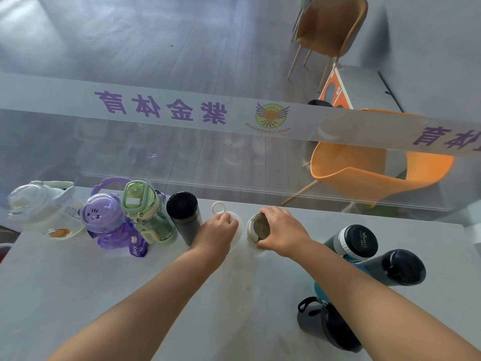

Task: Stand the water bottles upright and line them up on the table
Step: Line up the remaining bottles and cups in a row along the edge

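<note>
My left hand [220,230] clasps a white ring-topped plastic bottle [239,230], my right hand [282,230] a white grey-lidded bottle [257,226] just beside those fingers.

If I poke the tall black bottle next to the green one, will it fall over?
Probably, if you poke near the top: the black bottle is tall and narrow, so it likely tips easily. The green bottle close beside it might catch it on that side. Once down, its round body would probably roll.
</note>
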